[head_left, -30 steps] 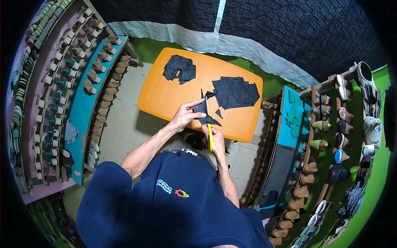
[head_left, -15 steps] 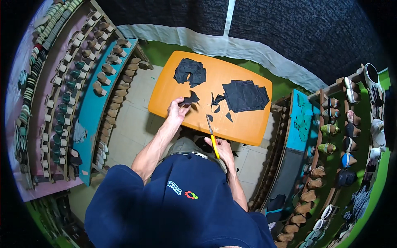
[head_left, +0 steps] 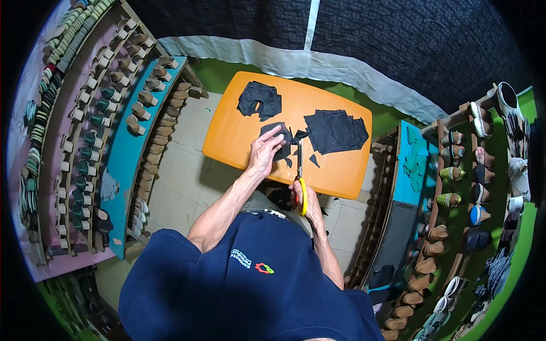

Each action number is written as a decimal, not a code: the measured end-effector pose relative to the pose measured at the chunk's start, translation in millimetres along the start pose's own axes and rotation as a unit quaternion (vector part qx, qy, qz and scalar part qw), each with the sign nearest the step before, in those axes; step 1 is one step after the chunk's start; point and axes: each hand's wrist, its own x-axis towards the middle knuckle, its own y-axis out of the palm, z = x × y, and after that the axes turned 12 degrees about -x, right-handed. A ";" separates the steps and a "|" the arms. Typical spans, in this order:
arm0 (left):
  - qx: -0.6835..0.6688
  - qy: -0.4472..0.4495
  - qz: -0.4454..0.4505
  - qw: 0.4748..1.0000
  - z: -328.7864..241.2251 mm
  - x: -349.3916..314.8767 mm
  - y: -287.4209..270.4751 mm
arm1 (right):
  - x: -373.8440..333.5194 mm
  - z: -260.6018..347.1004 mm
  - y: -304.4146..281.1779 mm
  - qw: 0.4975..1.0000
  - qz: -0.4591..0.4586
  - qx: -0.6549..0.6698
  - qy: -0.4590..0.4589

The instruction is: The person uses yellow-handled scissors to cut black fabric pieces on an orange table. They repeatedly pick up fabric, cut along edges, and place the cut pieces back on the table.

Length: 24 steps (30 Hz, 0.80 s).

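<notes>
My right hand [head_left: 311, 202], at the near edge of the orange table [head_left: 227, 133], is closed round the yellow handles of a pair of scissors [head_left: 302, 190]. Their blades point away from me over the tabletop. To the left, my left hand [head_left: 263, 156] has its fingers stretched out over a dark cut piece [head_left: 271, 129], which they partly cover. Small black offcuts [head_left: 314, 161] lie around the scissor blades. A stack of black cut pieces [head_left: 335, 131] sits at the right of the table, and another black pile [head_left: 259, 99] lies at the far left.
On the left, racks carry rows of shoes and a turquoise board [head_left: 128, 148] with heeled shoes. More shoe shelves stand on the right, beside a turquoise and grey panel [head_left: 401, 199]. A dark patterned curtain [head_left: 387, 51] hangs behind the table.
My left hand has moved right and laid the dark piece lower on the table, its fingers now spread. The scissors have swung upright in my right hand, their blades pointing straight ahead.
</notes>
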 end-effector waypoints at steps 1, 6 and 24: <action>0.022 0.019 0.017 0.999 1.6 0.5 5.1 | -2.9 6.7 2.5 1.000 -0.007 0.028 -0.002; 0.078 0.074 0.042 0.993 4.9 -1.4 18.7 | -2.0 24.3 3.7 0.999 -0.017 0.025 -0.016; 0.264 -0.065 0.055 0.961 -52.6 3.4 -52.8 | -13.4 6.1 0.5 0.991 -0.031 0.038 0.126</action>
